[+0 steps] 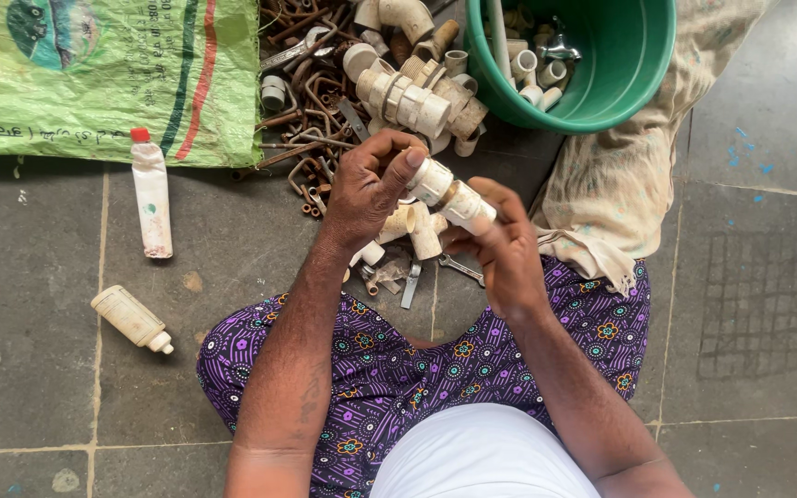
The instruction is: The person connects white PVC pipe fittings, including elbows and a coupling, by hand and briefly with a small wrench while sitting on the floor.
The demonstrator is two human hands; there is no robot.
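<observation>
I sit cross-legged on a grey tiled floor in a purple patterned cloth. Both hands hold a short white plastic pipe fitting (446,192) up in front of me. My left hand (368,187) grips its upper left end with thumb and fingers. My right hand (502,242) grips its lower right end. Just below the hands, several cream pipe fittings (414,228) lie on the floor with a small spanner (461,268).
A heap of white fittings (410,92) and rusty metal clamps (304,129) lies ahead. A green bucket (634,65) holds more fittings at upper right on a pale cloth (615,189). A green woven sack (103,78), a white tube (151,194) and a cream bottle (131,318) lie left.
</observation>
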